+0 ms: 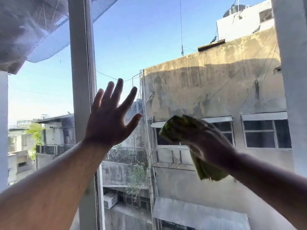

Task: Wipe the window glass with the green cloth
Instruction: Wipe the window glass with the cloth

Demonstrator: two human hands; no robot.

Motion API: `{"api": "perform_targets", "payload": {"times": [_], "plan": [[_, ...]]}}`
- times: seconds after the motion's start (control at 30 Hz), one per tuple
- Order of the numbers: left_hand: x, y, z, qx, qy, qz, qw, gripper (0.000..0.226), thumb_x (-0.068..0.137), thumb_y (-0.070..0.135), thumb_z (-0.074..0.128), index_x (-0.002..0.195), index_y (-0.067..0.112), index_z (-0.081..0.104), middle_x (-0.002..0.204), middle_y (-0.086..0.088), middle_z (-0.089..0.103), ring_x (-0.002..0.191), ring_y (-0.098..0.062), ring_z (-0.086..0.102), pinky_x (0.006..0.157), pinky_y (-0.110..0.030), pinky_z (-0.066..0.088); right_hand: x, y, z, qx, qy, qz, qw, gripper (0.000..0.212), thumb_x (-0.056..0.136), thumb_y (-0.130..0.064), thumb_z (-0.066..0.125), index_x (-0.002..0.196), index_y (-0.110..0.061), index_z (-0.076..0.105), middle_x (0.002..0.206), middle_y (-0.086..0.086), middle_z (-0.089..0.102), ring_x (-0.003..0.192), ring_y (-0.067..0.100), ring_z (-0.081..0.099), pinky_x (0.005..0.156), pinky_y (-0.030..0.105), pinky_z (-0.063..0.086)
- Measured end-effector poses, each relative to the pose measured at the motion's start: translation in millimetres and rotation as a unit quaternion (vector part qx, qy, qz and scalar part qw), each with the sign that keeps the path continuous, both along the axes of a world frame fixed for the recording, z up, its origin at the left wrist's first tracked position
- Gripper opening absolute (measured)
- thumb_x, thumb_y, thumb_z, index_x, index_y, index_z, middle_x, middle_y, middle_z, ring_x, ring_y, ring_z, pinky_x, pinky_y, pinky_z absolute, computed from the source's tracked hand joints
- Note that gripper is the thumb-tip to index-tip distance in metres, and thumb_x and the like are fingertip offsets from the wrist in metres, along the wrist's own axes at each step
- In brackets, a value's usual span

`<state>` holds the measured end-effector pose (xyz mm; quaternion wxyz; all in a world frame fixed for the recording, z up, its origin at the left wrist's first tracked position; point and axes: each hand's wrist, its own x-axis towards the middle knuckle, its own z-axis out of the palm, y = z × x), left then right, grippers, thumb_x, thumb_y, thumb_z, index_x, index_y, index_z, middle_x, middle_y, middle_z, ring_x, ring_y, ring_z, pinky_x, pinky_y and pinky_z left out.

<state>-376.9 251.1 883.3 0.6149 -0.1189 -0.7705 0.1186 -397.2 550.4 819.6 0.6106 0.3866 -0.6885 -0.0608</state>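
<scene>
The window glass (174, 47) fills the middle of the head view, between a white centre frame post and a white right frame. My right hand (206, 138) presses a folded green cloth (176, 128) flat against the pane at mid height; part of the cloth hangs below the hand. The right hand looks blurred. My left hand (109, 118) is raised with fingers spread, palm toward the glass just right of the centre post, holding nothing. Whether the palm touches the pane I cannot tell.
A white vertical frame post (81, 80) stands left of my left hand, with a second pane (41, 90) beyond it. The white right frame (294, 72) borders the glass. Netting (49, 39) hangs outside at top left. Weathered buildings and blue sky lie beyond.
</scene>
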Motion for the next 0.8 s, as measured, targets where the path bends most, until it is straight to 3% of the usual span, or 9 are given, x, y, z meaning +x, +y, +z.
{"api": "perform_targets", "payload": {"times": [0.13, 0.17, 0.23, 0.33, 0.43, 0.5, 0.53, 0.7, 0.8], "plan": [[-0.1, 0.3, -1.5, -0.001, 0.004, 0.003, 1.0, 0.073, 0.098, 0.066, 0.025, 0.161, 0.031, 0.013, 0.17, -0.013, 0.005, 0.156, -0.033, 0.009, 0.127, -0.049, 0.008, -3.9, -38.5, 27.1, -0.255, -0.025, 0.057, 0.965, 0.055, 0.084, -0.015, 0.077, 0.134, -0.021, 0.058, 0.137, -0.003, 0.059, 0.131, 0.025, 0.057, 0.109, 0.046, 0.047], [0.5, 0.1, -2.0, -0.002, 0.005, 0.003, 1.0, 0.073, 0.098, 0.066, 0.025, 0.161, 0.03, 0.014, 0.17, -0.013, 0.005, 0.156, -0.033, 0.009, 0.127, -0.048, 0.008, -3.1, -59.0, 13.5, -0.241, -0.036, 0.067, 0.967, 0.053, 0.085, -0.017, 0.075, 0.135, -0.025, 0.059, 0.138, -0.006, 0.06, 0.131, 0.021, 0.057, 0.109, 0.043, 0.047], [1.6, -0.1, -1.3, -0.003, 0.005, -0.001, 1.0, 0.073, 0.098, 0.066, 0.024, 0.161, 0.03, 0.015, 0.17, -0.014, 0.006, 0.156, -0.033, 0.01, 0.127, -0.049, 0.008, 1.8, -78.9, -30.0, -0.106, -0.053, 0.075, 0.99, 0.053, 0.088, -0.02, 0.071, 0.137, -0.033, 0.055, 0.141, -0.014, 0.057, 0.133, 0.012, 0.053, 0.114, 0.034, 0.042], [1.9, 0.7, -1.1, -0.002, -0.004, -0.003, 1.0, 0.074, 0.098, 0.067, 0.022, 0.161, 0.03, 0.013, 0.17, -0.014, 0.006, 0.156, -0.033, 0.009, 0.127, -0.049, 0.008, 13.3, -46.2, -47.9, 0.012, -0.037, 0.046, 0.998, 0.054, 0.086, -0.016, 0.07, 0.135, -0.031, 0.053, 0.14, -0.016, 0.054, 0.133, 0.009, 0.052, 0.111, 0.036, 0.045], [0.5, 1.1, -1.6, 0.003, -0.001, 0.002, 1.0, 0.074, 0.098, 0.066, 0.024, 0.161, 0.031, 0.011, 0.17, -0.013, 0.004, 0.157, -0.033, 0.007, 0.128, -0.049, 0.007, 9.3, -20.9, 5.9, -0.156, 0.01, 0.028, 0.987, 0.049, 0.081, -0.006, 0.075, 0.127, -0.022, 0.066, 0.129, -0.004, 0.068, 0.117, 0.02, 0.066, 0.104, 0.037, 0.052], [0.3, 0.7, -1.7, 0.004, 0.0, -0.001, 1.0, 0.074, 0.098, 0.066, 0.024, 0.161, 0.031, 0.011, 0.17, -0.013, 0.004, 0.157, -0.033, 0.007, 0.128, -0.049, 0.008, 5.8, -46.6, 31.3, -0.281, -0.008, 0.034, 0.959, 0.051, 0.078, -0.005, 0.077, 0.126, -0.022, 0.068, 0.126, -0.003, 0.069, 0.118, 0.025, 0.064, 0.101, 0.039, 0.051], [0.4, 0.1, -1.3, 0.004, 0.0, -0.001, 1.0, 0.074, 0.098, 0.067, 0.023, 0.161, 0.031, 0.012, 0.17, -0.013, 0.004, 0.157, -0.033, 0.008, 0.128, -0.049, 0.008, 6.4, -65.2, 28.4, -0.29, -0.011, 0.052, 0.955, 0.052, 0.078, -0.006, 0.076, 0.126, -0.024, 0.068, 0.127, -0.005, 0.068, 0.119, 0.024, 0.063, 0.101, 0.04, 0.051], [0.3, -0.8, -1.9, 0.002, -0.004, -0.008, 1.0, 0.073, 0.099, 0.066, 0.025, 0.161, 0.03, 0.012, 0.17, -0.014, 0.006, 0.156, -0.034, 0.009, 0.127, -0.051, 0.01, 13.5, -48.1, -68.5, 0.021, -0.036, 0.042, 0.998, 0.074, 0.077, -0.007, 0.079, 0.139, -0.034, 0.049, 0.141, -0.016, 0.056, 0.13, 0.014, 0.057, 0.106, 0.042, 0.049], [-1.9, 1.5, -1.7, 0.01, -0.003, -0.006, 1.0, 0.074, 0.098, 0.066, 0.027, 0.161, 0.031, 0.01, 0.17, -0.014, 0.004, 0.156, -0.034, 0.007, 0.127, -0.053, 0.011, 0.5, 4.1, -40.0, -0.058, 0.022, 0.009, 0.998, 0.072, 0.077, -0.003, 0.08, 0.138, -0.029, 0.052, 0.141, -0.013, 0.054, 0.131, 0.019, 0.055, 0.105, 0.047, 0.05]]}}
